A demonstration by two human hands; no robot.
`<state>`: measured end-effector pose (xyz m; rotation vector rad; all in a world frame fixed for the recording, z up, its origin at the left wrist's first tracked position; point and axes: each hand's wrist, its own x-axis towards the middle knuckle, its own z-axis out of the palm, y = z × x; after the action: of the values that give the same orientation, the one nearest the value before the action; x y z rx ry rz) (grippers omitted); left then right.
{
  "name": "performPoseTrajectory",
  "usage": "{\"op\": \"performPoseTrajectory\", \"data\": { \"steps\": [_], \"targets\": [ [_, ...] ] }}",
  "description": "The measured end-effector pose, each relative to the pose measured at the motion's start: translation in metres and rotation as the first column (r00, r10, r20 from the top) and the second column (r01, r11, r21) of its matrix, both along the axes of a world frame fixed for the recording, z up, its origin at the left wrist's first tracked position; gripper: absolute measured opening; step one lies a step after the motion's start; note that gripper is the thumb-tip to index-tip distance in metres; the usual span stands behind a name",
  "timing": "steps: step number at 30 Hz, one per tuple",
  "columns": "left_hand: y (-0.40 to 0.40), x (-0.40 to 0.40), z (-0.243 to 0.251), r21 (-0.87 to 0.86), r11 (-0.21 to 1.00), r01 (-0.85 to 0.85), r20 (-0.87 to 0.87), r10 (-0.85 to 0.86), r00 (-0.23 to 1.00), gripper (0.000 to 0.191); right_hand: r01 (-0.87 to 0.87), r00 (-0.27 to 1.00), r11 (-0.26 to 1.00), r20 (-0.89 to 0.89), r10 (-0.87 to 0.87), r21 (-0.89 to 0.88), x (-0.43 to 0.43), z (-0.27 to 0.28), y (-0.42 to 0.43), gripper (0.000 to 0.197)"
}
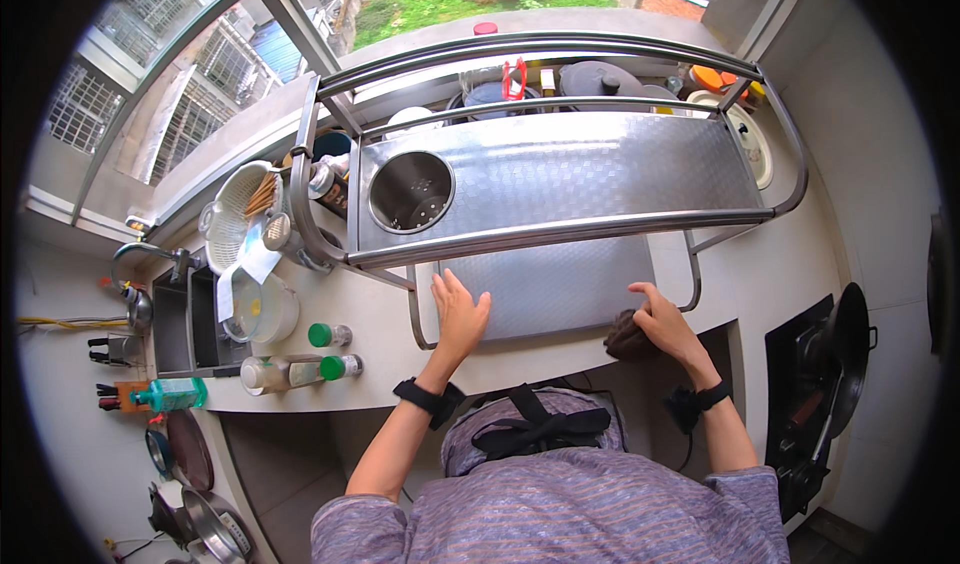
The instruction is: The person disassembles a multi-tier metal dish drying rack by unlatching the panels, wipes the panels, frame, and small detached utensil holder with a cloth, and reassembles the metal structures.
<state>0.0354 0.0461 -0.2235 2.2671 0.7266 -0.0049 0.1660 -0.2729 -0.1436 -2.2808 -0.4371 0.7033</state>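
Observation:
A two-tier stainless steel kitchen rack [570,166] stands on the counter before me. Its upper shelf has a round perforated holder cup [412,191] set in the left end. The lower metal shelf panel [555,286] shows below the upper one. Over that panel's left edge is my left hand [459,313], empty, fingers apart; whether it touches the metal I cannot tell. At the panel's front right corner, my right hand [666,328] grips a bunched dark brown cloth [628,336], with the index finger pointing out to the left.
Left on the counter [382,391] are green-capped jars [321,334], a clear bottle [281,375], a plastic tub [274,313] and a white basket [240,219] beside the sink [206,316]. Lidded pots [600,80] stand behind the rack. At right, a wok [846,354] sits on the stove [795,414].

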Motion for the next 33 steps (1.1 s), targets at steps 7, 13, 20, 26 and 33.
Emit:
{"op": "performPoseTrajectory", "data": {
  "steps": [7, 13, 20, 26, 33],
  "targets": [
    [0.012, 0.009, -0.025, 0.065, 0.984, -0.167, -0.047, 0.170, 0.984, 0.083, 0.083, 0.929, 0.989, -0.367, -0.033, 0.121, 0.002, -0.083, -0.023, 0.030],
    [0.009, 0.020, -0.018, 0.131, 0.990, -0.055, 0.092, 0.044, 0.995, 0.063, 0.360, 0.616, 0.921, -0.780, -0.114, 0.150, -0.016, -0.076, -0.023, 0.034],
    [0.021, 0.108, -0.023, 0.273, 0.910, 0.313, -0.158, -0.278, 0.947, 0.030, 0.625, 0.451, 0.727, -0.891, -0.042, 0.282, -0.021, -0.103, -0.030, 0.034],
    [0.087, 0.130, -0.094, 0.275, 0.845, 0.459, -0.296, -0.380, 0.876, 0.037, 0.674, 0.412, 0.662, -0.911, 0.034, 0.329, -0.026, -0.106, -0.020, 0.035],
    [0.087, 0.136, -0.066, 0.256, 0.795, 0.550, -0.405, -0.428, 0.808, 0.039, 0.761, 0.401, 0.578, -0.914, -0.066, 0.293, -0.038, -0.117, -0.026, 0.032]
  ]
}}
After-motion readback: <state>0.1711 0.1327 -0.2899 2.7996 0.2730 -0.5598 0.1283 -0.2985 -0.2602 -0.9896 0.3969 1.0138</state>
